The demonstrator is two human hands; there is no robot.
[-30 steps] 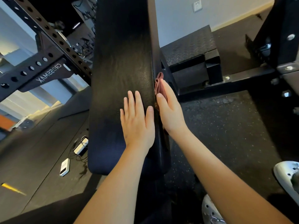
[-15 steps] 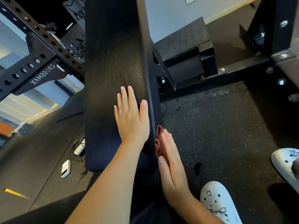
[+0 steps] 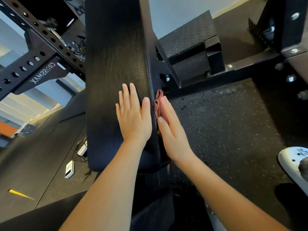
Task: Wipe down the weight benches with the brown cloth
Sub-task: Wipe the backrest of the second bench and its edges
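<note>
A long black padded weight bench (image 3: 115,52) runs away from me up the middle of the view. My left hand (image 3: 134,117) lies flat on its top near the right edge, fingers straight. My right hand (image 3: 171,129) presses the bunched brown cloth (image 3: 158,104) against the bench's right side with straight fingers. Only the cloth's upper folds show past my fingertips; the remainder is hidden behind the hand.
A black perforated rack upright (image 3: 41,52) slants across the left. A black metal step box (image 3: 190,42) and a frame bar (image 3: 221,75) lie right of the bench. White devices with cables (image 3: 70,169) sit on the floor at left. A white shoe (image 3: 293,162) is at right.
My right hand slid the cloth along the bench's side, first back toward me, then forward again to beside my left hand. The left hand stayed flat on the top.
</note>
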